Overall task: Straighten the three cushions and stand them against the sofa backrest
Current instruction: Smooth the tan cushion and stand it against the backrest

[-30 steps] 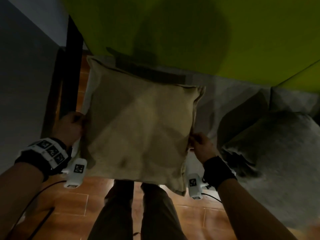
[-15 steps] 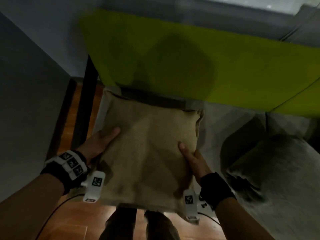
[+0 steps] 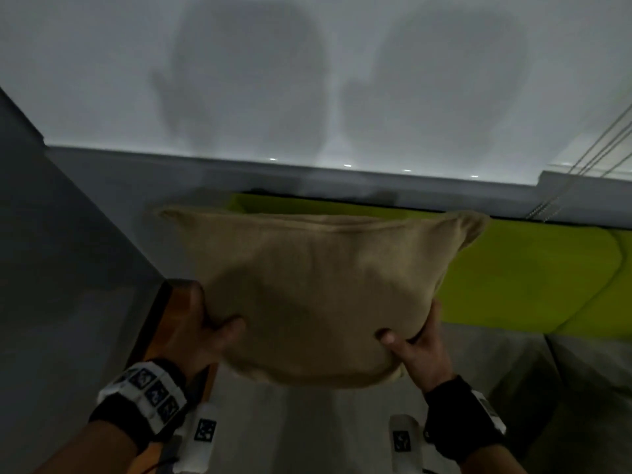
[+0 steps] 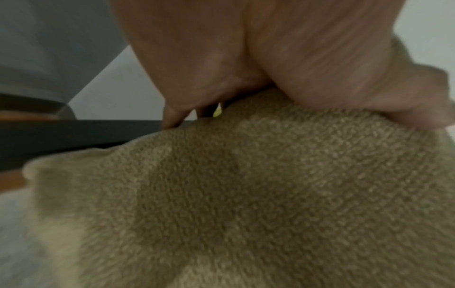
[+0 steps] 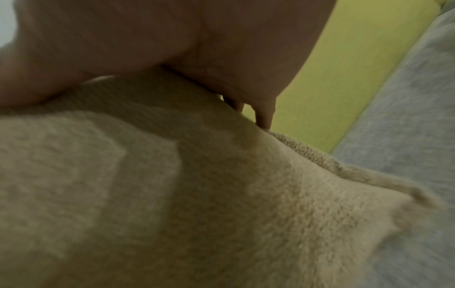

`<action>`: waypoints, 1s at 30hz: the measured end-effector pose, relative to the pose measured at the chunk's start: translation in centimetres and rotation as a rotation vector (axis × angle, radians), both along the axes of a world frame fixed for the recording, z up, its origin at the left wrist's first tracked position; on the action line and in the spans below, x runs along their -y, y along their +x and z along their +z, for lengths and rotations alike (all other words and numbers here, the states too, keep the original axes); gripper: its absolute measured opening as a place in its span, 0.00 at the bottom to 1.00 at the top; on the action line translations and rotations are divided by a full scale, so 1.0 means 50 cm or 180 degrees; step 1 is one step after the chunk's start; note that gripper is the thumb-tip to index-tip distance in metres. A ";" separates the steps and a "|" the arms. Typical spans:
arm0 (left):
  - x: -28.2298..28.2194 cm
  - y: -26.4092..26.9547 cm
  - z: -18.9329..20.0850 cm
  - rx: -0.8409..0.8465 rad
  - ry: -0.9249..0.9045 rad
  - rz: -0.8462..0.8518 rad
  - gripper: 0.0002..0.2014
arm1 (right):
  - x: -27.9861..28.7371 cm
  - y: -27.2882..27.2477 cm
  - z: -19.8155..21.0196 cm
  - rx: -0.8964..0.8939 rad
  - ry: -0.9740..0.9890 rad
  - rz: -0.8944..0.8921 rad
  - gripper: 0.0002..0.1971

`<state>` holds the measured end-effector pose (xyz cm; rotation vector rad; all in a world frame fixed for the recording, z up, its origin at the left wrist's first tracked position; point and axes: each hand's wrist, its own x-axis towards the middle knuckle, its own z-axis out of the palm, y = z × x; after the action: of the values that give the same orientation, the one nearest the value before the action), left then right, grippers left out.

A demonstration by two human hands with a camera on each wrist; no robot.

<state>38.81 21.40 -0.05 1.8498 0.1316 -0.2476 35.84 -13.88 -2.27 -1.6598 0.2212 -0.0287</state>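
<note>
Tan cushion [image 3: 318, 295] held up in front of the green sofa backrest [image 3: 533, 268], above the grey seat [image 3: 307, 422]

It looks soft and light, sagging between the grips — best taken at the two lower corners, as here; the left hand [image 3: 201, 333] and right hand [image 3: 417, 350] each clutch a corner, thumb on the near face, fingers curled behind — the fabric dents under them
</note>
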 end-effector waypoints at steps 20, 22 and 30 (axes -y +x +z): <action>-0.041 0.177 0.020 0.0460 -0.0085 0.0696 0.14 | 0.053 0.117 0.056 -0.0221 0.0239 -0.1036 0.47; -0.051 0.196 0.033 0.0589 0.0164 0.0608 0.06 | 0.077 0.149 0.065 -0.0135 -0.0070 -0.1054 0.36; -0.066 0.218 0.046 0.0702 0.0507 0.0989 0.15 | 0.110 0.163 0.065 0.0003 -0.0420 -0.0956 0.23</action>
<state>49.70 24.67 2.22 1.9697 0.2890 0.1877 44.00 -19.38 0.97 -1.7445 0.4750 -0.2756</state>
